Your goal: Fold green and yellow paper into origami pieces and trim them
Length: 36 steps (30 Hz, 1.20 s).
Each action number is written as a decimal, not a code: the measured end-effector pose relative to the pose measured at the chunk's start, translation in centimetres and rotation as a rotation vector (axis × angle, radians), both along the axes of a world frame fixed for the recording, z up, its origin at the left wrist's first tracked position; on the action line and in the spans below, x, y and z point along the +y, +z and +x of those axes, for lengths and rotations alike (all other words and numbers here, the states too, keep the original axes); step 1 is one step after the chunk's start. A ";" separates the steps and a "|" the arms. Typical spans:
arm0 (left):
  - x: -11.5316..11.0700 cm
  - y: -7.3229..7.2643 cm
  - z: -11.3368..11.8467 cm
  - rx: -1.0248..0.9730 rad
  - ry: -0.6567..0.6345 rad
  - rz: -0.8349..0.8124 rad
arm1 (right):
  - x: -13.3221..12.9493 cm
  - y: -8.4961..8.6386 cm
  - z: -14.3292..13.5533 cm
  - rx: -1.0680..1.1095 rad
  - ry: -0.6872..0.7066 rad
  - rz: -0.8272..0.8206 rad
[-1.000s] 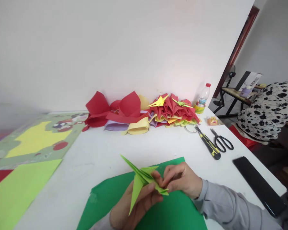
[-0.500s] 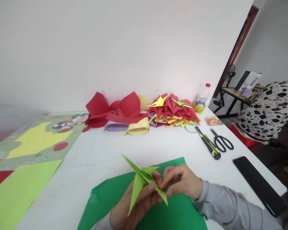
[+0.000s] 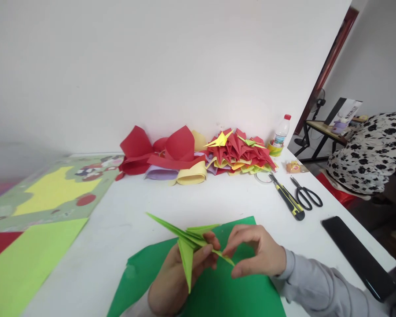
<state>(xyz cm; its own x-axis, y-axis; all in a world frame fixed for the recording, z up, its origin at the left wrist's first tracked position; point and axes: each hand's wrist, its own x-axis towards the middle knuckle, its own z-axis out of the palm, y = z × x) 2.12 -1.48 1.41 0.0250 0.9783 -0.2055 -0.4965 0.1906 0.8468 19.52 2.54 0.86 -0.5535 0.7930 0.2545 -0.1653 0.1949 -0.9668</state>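
Left hand (image 3: 171, 277) grips the folded green paper (image 3: 186, 253) near its middle, thumb on top; I judge that this leaves its points free. The piece is raised over the dark green sheet (image 3: 232, 295), which probably serves as a work mat. My right hand (image 3: 265, 255) is half open at the piece's 4 o'clock point, thumb and forefinger parted around it; contact there, cannot tell. From the piece: paper pile (image 3: 237, 152) at 1 o'clock, likely kept back for elbow room; cutter (image 3: 288, 198) and scissors (image 3: 305, 193) at 2, side by side, handles toward me, presumably for easy reach.
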 end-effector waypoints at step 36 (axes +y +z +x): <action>0.2 -0.8 -0.7 0.173 -0.029 0.074 | -1.2 0.7 -0.4 -0.191 -0.223 0.504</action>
<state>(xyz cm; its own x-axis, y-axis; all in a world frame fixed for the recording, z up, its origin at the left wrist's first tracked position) 1.43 -1.28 0.62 0.0242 0.9904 -0.1362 -0.3376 0.1363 0.9314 19.15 1.39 1.60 -0.4606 0.7025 0.5425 0.1009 0.6487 -0.7543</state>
